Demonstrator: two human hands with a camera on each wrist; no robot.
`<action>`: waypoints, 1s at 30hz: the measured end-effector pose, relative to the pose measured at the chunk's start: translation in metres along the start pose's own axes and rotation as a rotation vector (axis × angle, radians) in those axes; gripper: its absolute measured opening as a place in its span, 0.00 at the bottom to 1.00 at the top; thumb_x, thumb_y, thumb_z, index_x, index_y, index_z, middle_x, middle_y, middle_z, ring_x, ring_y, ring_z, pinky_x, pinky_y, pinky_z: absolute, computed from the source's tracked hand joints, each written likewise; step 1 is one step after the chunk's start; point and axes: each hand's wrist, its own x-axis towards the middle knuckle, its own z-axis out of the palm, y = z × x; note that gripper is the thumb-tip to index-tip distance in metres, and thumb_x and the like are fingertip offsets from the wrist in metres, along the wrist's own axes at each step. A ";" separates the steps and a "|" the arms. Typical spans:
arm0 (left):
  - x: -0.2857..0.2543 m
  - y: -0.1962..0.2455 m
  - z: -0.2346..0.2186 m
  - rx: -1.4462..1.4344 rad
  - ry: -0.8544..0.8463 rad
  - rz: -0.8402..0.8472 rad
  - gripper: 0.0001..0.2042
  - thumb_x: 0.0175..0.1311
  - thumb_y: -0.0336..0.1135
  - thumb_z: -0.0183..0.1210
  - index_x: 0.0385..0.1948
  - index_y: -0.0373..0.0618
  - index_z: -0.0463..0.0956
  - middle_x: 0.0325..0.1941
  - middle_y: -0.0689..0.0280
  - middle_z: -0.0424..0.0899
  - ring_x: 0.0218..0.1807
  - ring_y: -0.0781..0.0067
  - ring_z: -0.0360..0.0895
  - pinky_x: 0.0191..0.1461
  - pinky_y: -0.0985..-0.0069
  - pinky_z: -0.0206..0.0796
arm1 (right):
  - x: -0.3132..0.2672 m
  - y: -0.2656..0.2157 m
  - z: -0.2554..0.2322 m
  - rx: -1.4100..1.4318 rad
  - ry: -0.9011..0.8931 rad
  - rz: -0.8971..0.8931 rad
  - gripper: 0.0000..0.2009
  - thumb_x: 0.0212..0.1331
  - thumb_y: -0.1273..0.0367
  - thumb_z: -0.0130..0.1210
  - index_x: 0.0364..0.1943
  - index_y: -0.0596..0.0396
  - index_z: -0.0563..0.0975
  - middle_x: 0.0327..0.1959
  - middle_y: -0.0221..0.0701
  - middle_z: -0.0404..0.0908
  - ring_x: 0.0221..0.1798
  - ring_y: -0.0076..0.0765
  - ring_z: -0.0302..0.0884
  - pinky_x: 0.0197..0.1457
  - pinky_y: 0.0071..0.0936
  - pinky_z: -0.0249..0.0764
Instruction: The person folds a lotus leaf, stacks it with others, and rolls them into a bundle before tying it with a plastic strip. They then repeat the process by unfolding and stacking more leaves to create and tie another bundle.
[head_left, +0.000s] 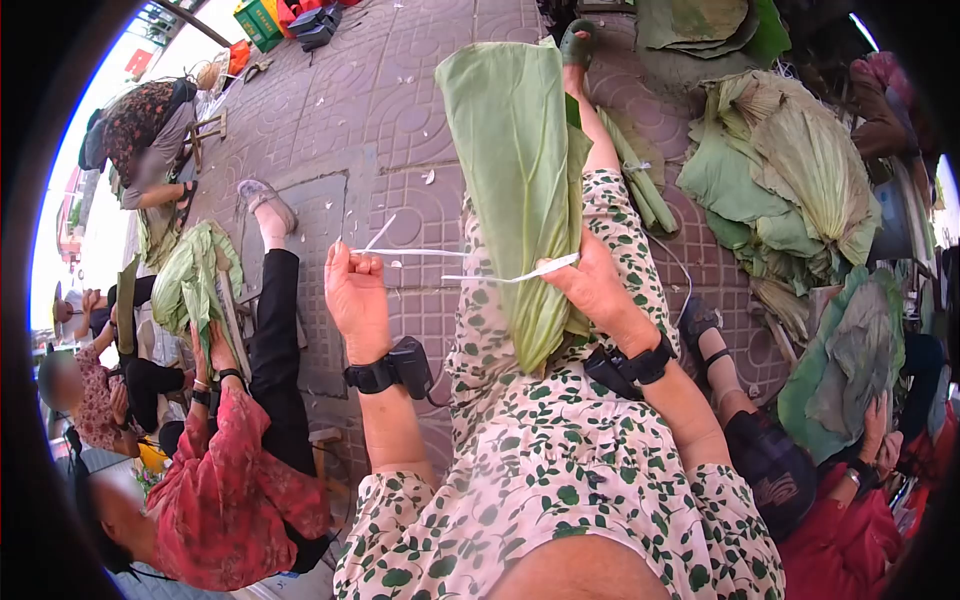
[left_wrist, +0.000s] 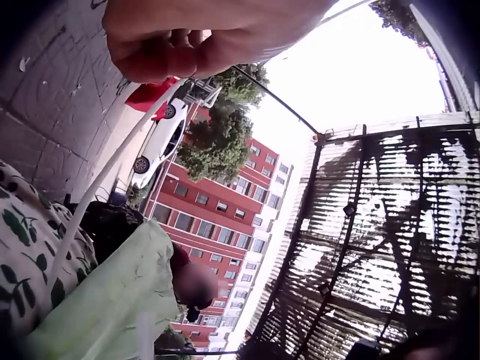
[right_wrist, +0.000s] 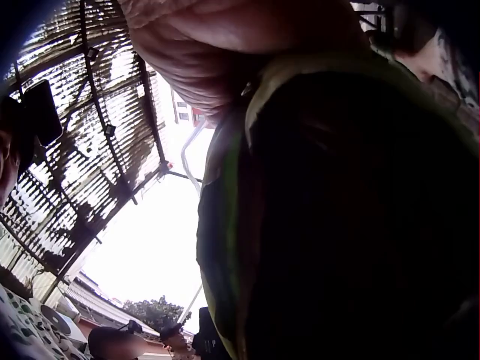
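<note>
A bundle of large folded green leaves [head_left: 510,170] lies over the lap in the head view, broad end away from the body and narrow end near it. White string [head_left: 425,252] crosses its lower part. My left hand [head_left: 357,305], off to the bundle's left, pinches the string between curled fingers and thumb. The right hand [head_left: 600,295] grips the bundle's right side, with string running under its thumb. From the left wrist, the string [left_wrist: 112,161] hangs down past the pale green leaf [left_wrist: 112,300]. In the right wrist view the leaves [right_wrist: 232,225] are mostly dark below the hand.
Stacked leaves [head_left: 780,170] stand at the right, with a tied leaf roll [head_left: 640,170] beside my leg. A person in red [head_left: 240,490] handles leaves at the left; another [head_left: 850,520] does so at the lower right. Patterned paving [head_left: 400,120] stretches ahead.
</note>
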 end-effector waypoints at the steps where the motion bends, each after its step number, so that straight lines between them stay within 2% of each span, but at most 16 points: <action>1: -0.002 -0.007 0.009 0.117 0.154 0.082 0.06 0.61 0.28 0.55 0.38 0.44 0.70 0.33 0.65 0.78 0.34 0.74 0.75 0.44 0.73 0.70 | -0.001 -0.001 -0.001 -0.003 0.012 -0.007 0.26 0.51 0.70 0.57 0.57 0.60 0.64 0.49 0.34 0.74 0.51 0.28 0.70 0.56 0.25 0.65; 2: -0.004 -0.013 0.015 0.233 0.305 0.163 0.05 0.61 0.26 0.54 0.37 0.43 0.71 0.35 0.64 0.79 0.37 0.74 0.75 0.46 0.74 0.69 | -0.001 -0.002 -0.001 -0.006 0.027 -0.017 0.25 0.52 0.70 0.56 0.56 0.61 0.65 0.48 0.34 0.75 0.50 0.27 0.70 0.56 0.25 0.65; 3: -0.004 0.002 0.021 0.269 0.285 0.162 0.05 0.61 0.26 0.54 0.37 0.43 0.71 0.35 0.64 0.79 0.37 0.74 0.75 0.46 0.74 0.69 | 0.000 -0.003 0.010 0.031 0.035 -0.033 0.25 0.52 0.70 0.56 0.56 0.61 0.65 0.48 0.34 0.75 0.50 0.27 0.70 0.56 0.25 0.65; 5: -0.008 -0.010 0.026 0.382 0.462 0.151 0.08 0.60 0.27 0.55 0.40 0.44 0.69 0.36 0.63 0.78 0.34 0.74 0.76 0.43 0.76 0.70 | -0.003 -0.005 0.004 -0.065 0.028 0.004 0.24 0.51 0.71 0.56 0.55 0.62 0.66 0.47 0.34 0.75 0.50 0.26 0.70 0.55 0.25 0.66; 9: -0.013 -0.020 0.022 0.447 0.573 0.127 0.13 0.57 0.24 0.55 0.44 0.43 0.69 0.44 0.63 0.75 0.40 0.74 0.76 0.42 0.77 0.71 | -0.003 -0.002 -0.001 -0.059 0.017 0.036 0.25 0.53 0.70 0.58 0.55 0.61 0.64 0.49 0.30 0.73 0.49 0.23 0.69 0.55 0.23 0.66; 11: -0.015 -0.023 0.031 0.531 0.643 0.138 0.15 0.56 0.21 0.54 0.46 0.42 0.69 0.47 0.64 0.74 0.39 0.75 0.76 0.40 0.78 0.70 | -0.003 -0.001 0.001 0.067 0.019 0.066 0.25 0.53 0.70 0.58 0.55 0.61 0.65 0.49 0.29 0.73 0.49 0.24 0.70 0.55 0.23 0.66; 12: -0.015 -0.024 0.033 0.511 0.652 0.213 0.15 0.56 0.21 0.54 0.46 0.42 0.69 0.47 0.64 0.74 0.39 0.75 0.76 0.40 0.78 0.70 | -0.002 -0.003 0.002 0.085 0.018 0.063 0.24 0.53 0.71 0.58 0.55 0.61 0.65 0.48 0.29 0.73 0.48 0.24 0.70 0.54 0.22 0.66; 14: -0.019 -0.020 0.034 0.611 0.669 0.179 0.16 0.54 0.20 0.53 0.46 0.42 0.69 0.46 0.64 0.75 0.35 0.76 0.76 0.37 0.80 0.70 | -0.003 0.003 0.003 0.108 0.017 0.054 0.24 0.52 0.70 0.58 0.53 0.62 0.66 0.47 0.30 0.74 0.47 0.24 0.71 0.53 0.23 0.66; 15: -0.021 -0.016 0.034 0.594 0.690 0.230 0.16 0.54 0.20 0.53 0.46 0.42 0.69 0.46 0.64 0.75 0.35 0.76 0.76 0.37 0.80 0.70 | -0.004 0.009 0.001 0.111 0.026 0.041 0.23 0.52 0.69 0.58 0.52 0.63 0.66 0.47 0.32 0.74 0.47 0.25 0.71 0.53 0.23 0.66; 19: -0.021 -0.010 0.040 0.536 0.646 0.406 0.14 0.54 0.19 0.53 0.44 0.41 0.70 0.44 0.64 0.76 0.30 0.81 0.72 0.32 0.83 0.68 | -0.006 0.007 0.002 0.037 0.017 0.032 0.23 0.53 0.68 0.58 0.51 0.63 0.67 0.47 0.31 0.74 0.46 0.24 0.70 0.52 0.22 0.66; 21: -0.021 -0.008 0.048 0.611 0.595 0.515 0.14 0.55 0.19 0.52 0.44 0.40 0.70 0.43 0.64 0.77 0.30 0.83 0.71 0.31 0.85 0.67 | -0.007 0.003 0.007 0.088 0.034 -0.034 0.22 0.54 0.67 0.59 0.51 0.63 0.67 0.47 0.31 0.74 0.46 0.24 0.70 0.53 0.21 0.65; 25: -0.023 -0.010 0.062 0.638 0.496 0.568 0.11 0.58 0.21 0.51 0.43 0.40 0.71 0.43 0.62 0.78 0.27 0.84 0.70 0.30 0.85 0.65 | -0.009 -0.002 0.008 0.023 0.076 -0.072 0.22 0.55 0.66 0.59 0.50 0.64 0.67 0.46 0.32 0.74 0.46 0.24 0.70 0.53 0.21 0.64; 27: -0.031 -0.010 0.077 0.640 0.407 0.388 0.09 0.60 0.23 0.52 0.42 0.40 0.71 0.42 0.62 0.78 0.27 0.84 0.70 0.30 0.86 0.64 | -0.010 -0.005 0.009 -0.011 0.088 -0.081 0.22 0.55 0.66 0.59 0.49 0.64 0.68 0.45 0.32 0.74 0.46 0.24 0.70 0.52 0.21 0.64; 28: -0.034 -0.014 0.080 0.655 0.343 0.313 0.10 0.61 0.23 0.53 0.44 0.39 0.70 0.43 0.63 0.78 0.33 0.84 0.72 0.35 0.85 0.67 | -0.009 -0.007 0.008 -0.028 0.113 -0.126 0.21 0.55 0.65 0.59 0.49 0.64 0.68 0.45 0.32 0.74 0.45 0.24 0.69 0.52 0.21 0.64; 29: -0.037 -0.021 0.085 0.652 0.344 0.317 0.10 0.61 0.23 0.53 0.44 0.39 0.70 0.43 0.63 0.78 0.33 0.84 0.72 0.35 0.85 0.67 | -0.008 -0.008 0.008 -0.042 0.140 -0.168 0.21 0.55 0.65 0.59 0.48 0.64 0.69 0.44 0.32 0.75 0.45 0.23 0.69 0.52 0.21 0.64; 30: -0.038 -0.030 0.092 0.616 0.238 0.228 0.13 0.60 0.24 0.53 0.47 0.38 0.69 0.44 0.63 0.77 0.37 0.83 0.73 0.40 0.84 0.68 | -0.008 -0.010 0.009 -0.042 0.150 -0.178 0.21 0.56 0.64 0.58 0.48 0.64 0.68 0.44 0.31 0.74 0.44 0.24 0.69 0.52 0.21 0.65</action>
